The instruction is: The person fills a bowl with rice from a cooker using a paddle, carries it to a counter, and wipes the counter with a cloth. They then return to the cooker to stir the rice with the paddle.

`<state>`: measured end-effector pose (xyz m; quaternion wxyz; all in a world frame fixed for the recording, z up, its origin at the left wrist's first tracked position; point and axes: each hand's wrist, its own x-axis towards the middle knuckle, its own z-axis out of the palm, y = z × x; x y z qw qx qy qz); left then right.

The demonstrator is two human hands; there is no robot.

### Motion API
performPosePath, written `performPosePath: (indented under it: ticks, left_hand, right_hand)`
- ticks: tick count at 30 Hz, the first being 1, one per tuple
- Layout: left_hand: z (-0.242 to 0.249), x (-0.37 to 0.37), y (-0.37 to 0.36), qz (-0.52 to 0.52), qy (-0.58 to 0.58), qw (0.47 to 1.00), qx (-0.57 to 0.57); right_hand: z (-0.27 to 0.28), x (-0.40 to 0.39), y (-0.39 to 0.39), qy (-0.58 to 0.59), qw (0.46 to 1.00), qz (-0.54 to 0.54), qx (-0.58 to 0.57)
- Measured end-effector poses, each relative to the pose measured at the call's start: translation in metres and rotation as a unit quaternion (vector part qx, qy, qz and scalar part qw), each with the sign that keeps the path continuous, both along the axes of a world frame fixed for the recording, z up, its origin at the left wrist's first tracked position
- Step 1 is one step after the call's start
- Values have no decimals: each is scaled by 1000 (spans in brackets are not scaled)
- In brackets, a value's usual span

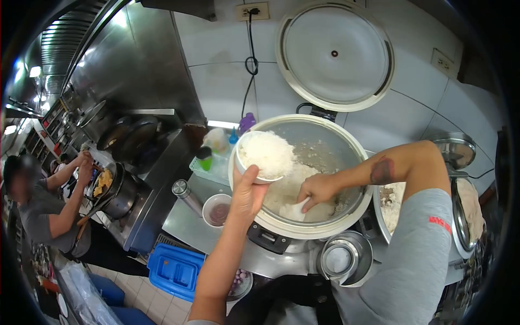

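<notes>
In the head view my left hand (248,192) grips a white bowl (240,162) heaped with cooked rice (268,153), held over the left rim of a large rice cooker (355,143). My right hand (318,189) reaches inside that cooker, its fingers wrapped round a white rice paddle (294,210). The paddle's far end rests against the rice (303,176) in the pot; part of it is hidden. Rice covers much of the pot's bottom, with grains stuck to the inner wall. The cooker's round lid (336,54) stands raised behind.
A steel flask (187,196) and a small white bowl (216,210) stand left of the cooker. Nested steel pots (346,257) sit in front. A blue lidded bin (176,271) is lower left. Another person (54,206) works at a wok (105,184) at far left.
</notes>
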<state>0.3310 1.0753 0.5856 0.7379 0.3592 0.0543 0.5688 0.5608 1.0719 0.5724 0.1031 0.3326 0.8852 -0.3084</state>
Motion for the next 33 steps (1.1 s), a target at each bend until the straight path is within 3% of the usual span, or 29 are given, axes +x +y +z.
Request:
performPosePath:
  ticks: [4, 7, 9, 12, 15, 18, 21, 24, 27, 33]
  left_hand:
    - [-15, -1, 6, 41, -17, 999, -8]
    - [-13, 0, 5, 82, -21, 996, -24]
    - [-11, 1, 7, 102, -8, 995, -22]
    - [4, 5, 5, 76, 39, 995, -41]
    - [4, 15, 16, -3, 88, 994, -71]
    - [13, 24, 16, -29, 131, 986, -95]
    - [9, 25, 20, -40, 145, 984, -91]
    - [2, 24, 25, -57, 140, 984, -97]
    - [5, 23, 22, -74, 130, 982, -113]
    - [22, 26, 14, -83, 128, 980, -128]
  right_hand:
    - [2, 41, 0, 134, 976, -125, -118]
    - [42, 57, -11, 141, 939, -266, -164]
    - [61, 69, -9, 181, 935, -292, -95]
    - [89, 67, -9, 188, 920, -305, 159]
    - [107, 31, -24, 106, 869, -328, 354]
    - [85, -14, -49, 50, 836, -370, 402]
    - [60, -48, -74, 89, 806, -376, 448]
    - [42, -58, -81, 92, 815, -344, 457]
    - [58, -49, -86, 77, 845, -326, 417]
    - [74, -25, -90, 167, 809, -308, 471]
